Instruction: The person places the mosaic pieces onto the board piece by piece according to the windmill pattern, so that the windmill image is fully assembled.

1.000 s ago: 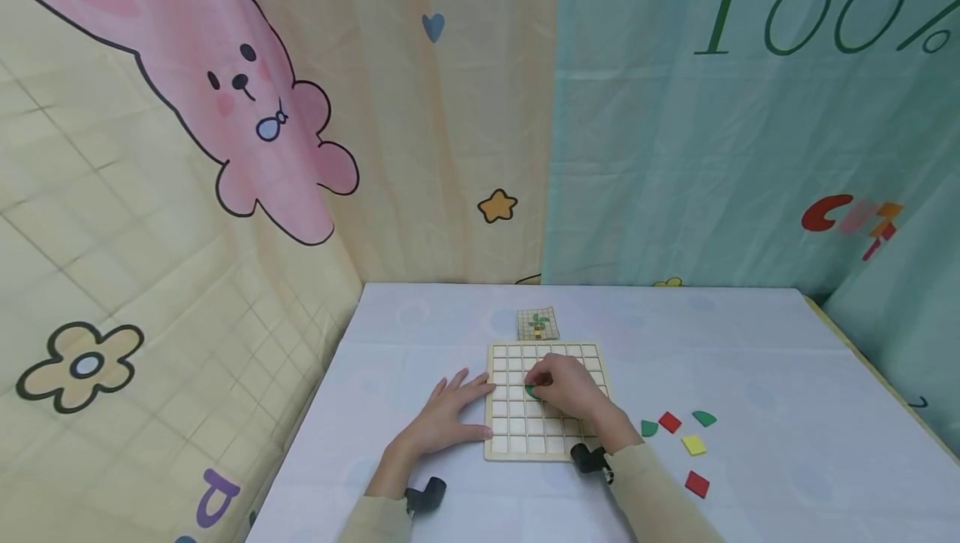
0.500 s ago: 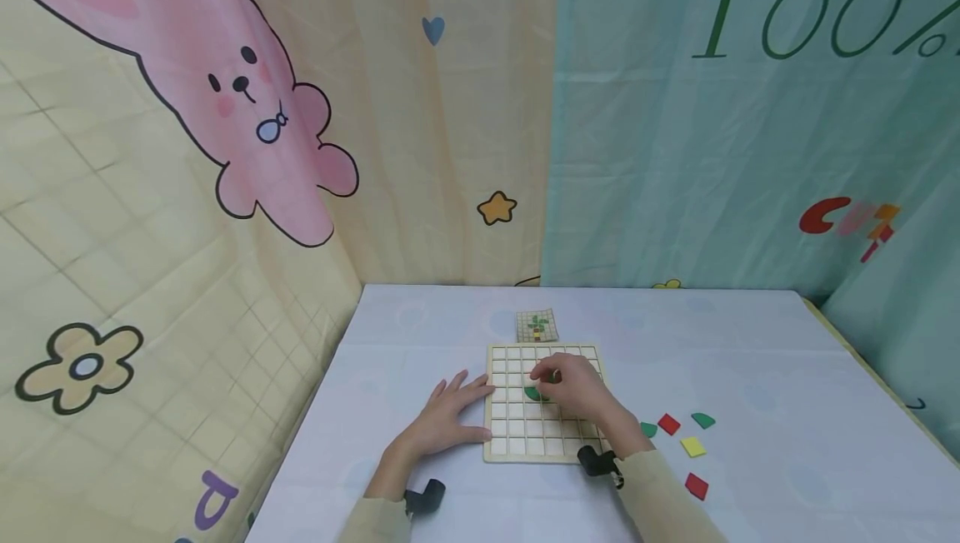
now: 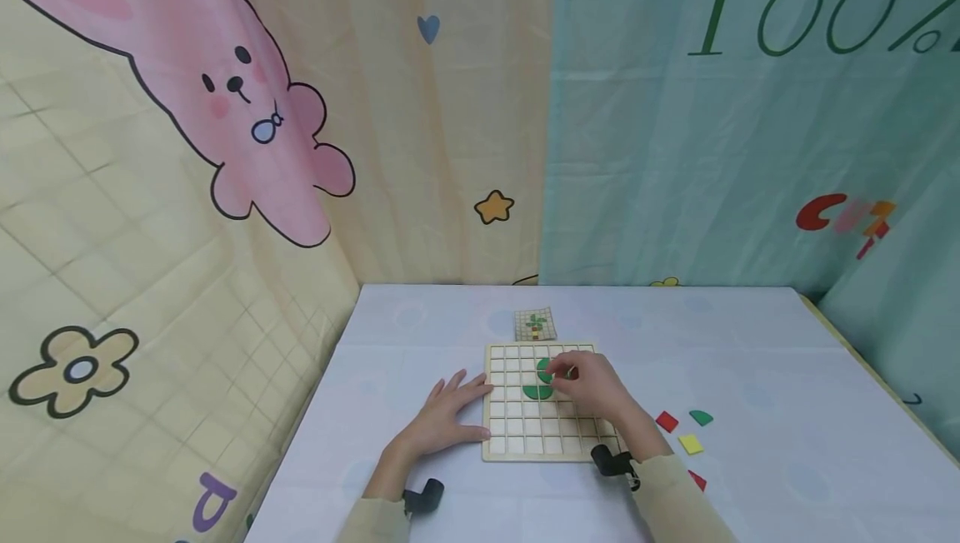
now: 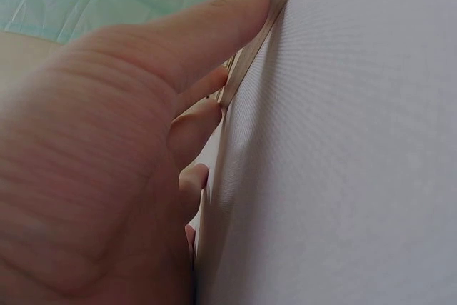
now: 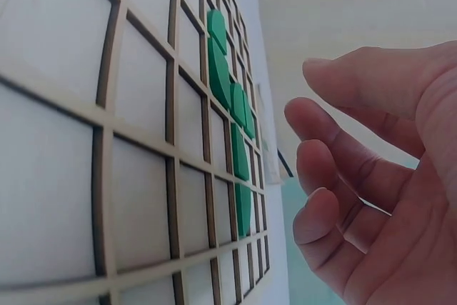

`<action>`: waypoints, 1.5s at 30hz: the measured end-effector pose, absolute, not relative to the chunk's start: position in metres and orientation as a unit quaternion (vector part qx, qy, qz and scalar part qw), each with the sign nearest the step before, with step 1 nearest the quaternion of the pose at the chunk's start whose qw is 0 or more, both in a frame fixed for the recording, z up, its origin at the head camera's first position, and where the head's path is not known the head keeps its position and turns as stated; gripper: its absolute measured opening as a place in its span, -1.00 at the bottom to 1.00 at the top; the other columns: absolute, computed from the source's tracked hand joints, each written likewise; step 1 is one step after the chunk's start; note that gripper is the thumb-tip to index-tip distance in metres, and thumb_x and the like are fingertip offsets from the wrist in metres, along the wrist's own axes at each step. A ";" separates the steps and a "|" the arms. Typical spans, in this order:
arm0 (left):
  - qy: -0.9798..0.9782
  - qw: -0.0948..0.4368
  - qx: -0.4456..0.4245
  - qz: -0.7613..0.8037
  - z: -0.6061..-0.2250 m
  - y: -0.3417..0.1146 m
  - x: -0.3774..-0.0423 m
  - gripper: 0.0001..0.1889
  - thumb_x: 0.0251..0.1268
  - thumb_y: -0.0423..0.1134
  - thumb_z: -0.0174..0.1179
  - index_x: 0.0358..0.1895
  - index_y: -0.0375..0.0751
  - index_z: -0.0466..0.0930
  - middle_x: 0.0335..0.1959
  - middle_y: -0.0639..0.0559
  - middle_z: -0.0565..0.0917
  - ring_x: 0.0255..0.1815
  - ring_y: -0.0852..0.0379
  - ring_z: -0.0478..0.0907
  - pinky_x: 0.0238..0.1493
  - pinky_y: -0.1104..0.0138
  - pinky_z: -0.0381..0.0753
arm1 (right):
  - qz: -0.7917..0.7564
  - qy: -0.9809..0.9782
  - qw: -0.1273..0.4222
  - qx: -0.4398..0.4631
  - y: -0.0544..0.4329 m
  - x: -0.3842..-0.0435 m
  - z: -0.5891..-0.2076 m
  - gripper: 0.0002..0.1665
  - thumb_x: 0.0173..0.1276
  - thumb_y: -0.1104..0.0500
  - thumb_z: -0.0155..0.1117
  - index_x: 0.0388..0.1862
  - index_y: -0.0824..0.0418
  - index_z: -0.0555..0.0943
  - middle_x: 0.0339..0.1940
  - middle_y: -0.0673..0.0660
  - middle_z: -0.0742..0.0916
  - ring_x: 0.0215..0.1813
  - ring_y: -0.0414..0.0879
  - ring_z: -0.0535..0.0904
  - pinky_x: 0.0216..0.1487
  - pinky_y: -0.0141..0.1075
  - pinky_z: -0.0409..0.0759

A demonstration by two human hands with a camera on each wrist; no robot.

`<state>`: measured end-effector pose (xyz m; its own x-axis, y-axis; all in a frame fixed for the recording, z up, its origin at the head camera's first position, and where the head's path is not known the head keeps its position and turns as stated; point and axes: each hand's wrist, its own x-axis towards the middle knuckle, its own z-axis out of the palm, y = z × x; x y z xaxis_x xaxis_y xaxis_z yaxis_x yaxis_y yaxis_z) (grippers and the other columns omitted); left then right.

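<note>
A wooden grid board (image 3: 510,445) lies on the table in the head view. Green pieces (image 3: 537,392) sit in its cells near the middle; the right wrist view shows several green pieces (image 5: 218,73) in adjoining cells. My right hand (image 3: 596,385) hovers just right of them, partly covering the board. Its fingers are loosely bent with a gap to the thumb (image 5: 371,76), and nothing lies between them. My left hand (image 3: 444,418) is spread at the board's left edge, thumb and fingertips touching the wooden rim (image 4: 260,41).
Behind the board lies a small pattern card (image 3: 535,325). To the right are a red piece (image 3: 667,421), a green piece (image 3: 701,417), a yellow piece (image 3: 691,444) and another red piece (image 3: 698,481), partly behind my right sleeve. Printed curtains (image 3: 450,110) hang behind the table.
My right hand has moved to the right off the green pieces, uncovering more of them. A loose green piece right of the board is now behind my forearm. The left hand stays put.
</note>
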<state>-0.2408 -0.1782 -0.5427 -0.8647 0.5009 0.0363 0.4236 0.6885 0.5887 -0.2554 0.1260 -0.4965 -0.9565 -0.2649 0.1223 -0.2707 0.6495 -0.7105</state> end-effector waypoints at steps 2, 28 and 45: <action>0.916 0.064 0.253 0.305 -0.543 -0.179 -0.241 -0.15 0.10 0.33 0.35 0.49 0.17 0.37 0.57 0.16 0.21 0.64 -0.09 -0.16 0.55 -0.13 -0.32 | 0.391 -0.910 0.005 0.140 0.129 -0.255 -0.496 -0.84 0.35 0.24 0.40 -0.12 0.07 0.77 -0.30 -0.13 0.69 -0.30 -0.13 0.52 -0.29 -0.23 0.55; 0.915 0.062 0.256 0.307 -0.545 -0.179 -0.242 -0.16 0.09 0.33 0.35 0.48 0.19 0.38 0.57 0.19 0.21 0.64 -0.08 -0.15 0.56 -0.13 -0.32 | 0.369 -0.927 0.001 0.073 0.192 -0.252 -0.492 -0.84 0.33 0.19 0.40 -0.12 0.06 0.76 -0.28 -0.05 0.70 -0.23 -0.05 0.50 -0.28 -0.21 0.52; 0.917 0.059 0.250 0.304 -0.545 -0.178 -0.241 -0.14 0.07 0.35 0.36 0.48 0.20 0.38 0.57 0.20 0.20 0.64 -0.07 -0.16 0.56 -0.12 -0.32 | 0.349 -0.933 -0.037 0.077 0.229 -0.234 -0.500 -0.87 0.33 0.20 0.42 -0.15 0.04 0.73 -0.32 -0.04 0.66 -0.45 -0.07 0.50 -0.51 -0.22 0.55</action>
<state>-0.2410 -0.1780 -0.5447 -0.8678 0.4949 0.0436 0.4233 0.6904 0.5867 -0.2339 0.2290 -0.5000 -0.9855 -0.1689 -0.0150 -0.1175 0.7443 -0.6574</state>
